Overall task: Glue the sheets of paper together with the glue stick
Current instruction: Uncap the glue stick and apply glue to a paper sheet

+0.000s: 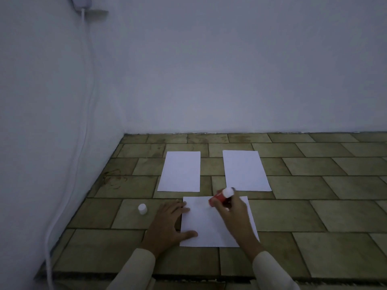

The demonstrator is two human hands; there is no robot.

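Observation:
Three white sheets lie on the tiled floor. The near sheet lies in front of me; my left hand rests flat on its left edge with fingers spread. My right hand grips a red glue stick, tilted, its lower end touching the near sheet's upper part and its white end pointing up. A far left sheet and a far right sheet lie side by side beyond it. The white cap stands on the floor left of my left hand.
White walls meet in a corner at the back left. A white cable hangs down the left wall to the floor. The tiled floor stretches out to the right.

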